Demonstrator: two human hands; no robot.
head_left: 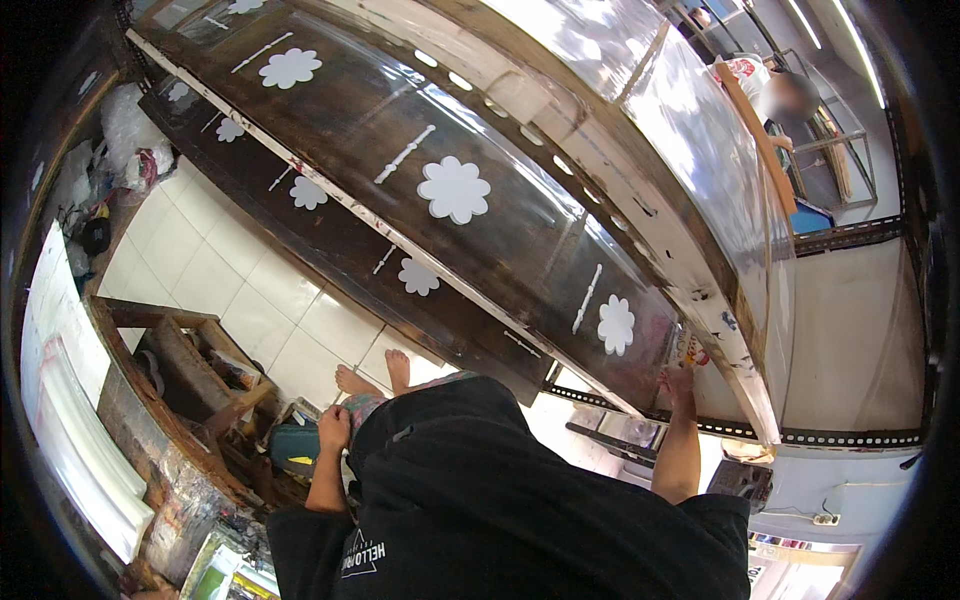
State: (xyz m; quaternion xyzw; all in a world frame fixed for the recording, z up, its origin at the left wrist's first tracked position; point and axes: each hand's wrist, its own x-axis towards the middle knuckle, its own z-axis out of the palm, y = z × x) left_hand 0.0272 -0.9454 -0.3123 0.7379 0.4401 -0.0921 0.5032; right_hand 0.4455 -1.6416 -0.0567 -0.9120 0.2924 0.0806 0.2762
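At the right end of the long dark board (370, 90), my right hand (678, 380) is closed around a small clear plastic container or packet (690, 350) with red and yellow print. Its exact kind is too small to tell. White flower-shaped pieces (454, 190) and thin white turned-looking strips (404, 154) lie in a row along that board. My left hand (334, 427) hangs low beside my patterned shorts, its fingers curled; what is inside them, if anything, is hidden.
A lower dark board (340, 235) carries more white flowers. Above runs a wooden frame with clear plastic sheeting (690, 130). At lower left stands a worn wooden bench (170, 460) beside a dark green container (298, 448). Another person (775, 95) is at the far right.
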